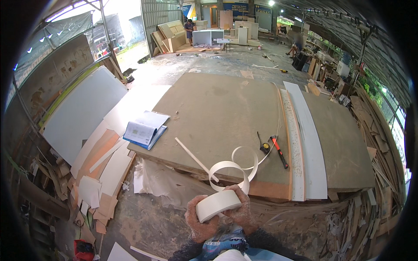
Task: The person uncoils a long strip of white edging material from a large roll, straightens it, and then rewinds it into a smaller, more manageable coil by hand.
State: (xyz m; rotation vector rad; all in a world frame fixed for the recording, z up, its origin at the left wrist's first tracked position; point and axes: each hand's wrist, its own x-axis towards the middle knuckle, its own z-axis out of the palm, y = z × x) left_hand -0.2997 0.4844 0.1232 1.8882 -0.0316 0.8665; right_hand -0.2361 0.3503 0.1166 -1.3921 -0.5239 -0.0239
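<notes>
A roll of white edge banding is held in front of me, just off the near edge of the large brown-grey work table. My left hand is closed round its left side. My right hand grips its right side, with fingers behind the roll. From the roll a loose curled strip of banding loops up over the table edge. Beside the curl lies a thin pale stick. To the right of the loops are a tape measure and a red-and-black cutter knife.
An open binder with papers lies at the table's left corner. Long narrow white boards cross the table's right part. Offcuts pile up at left, wood strips at right. A person stands far back near cabinets.
</notes>
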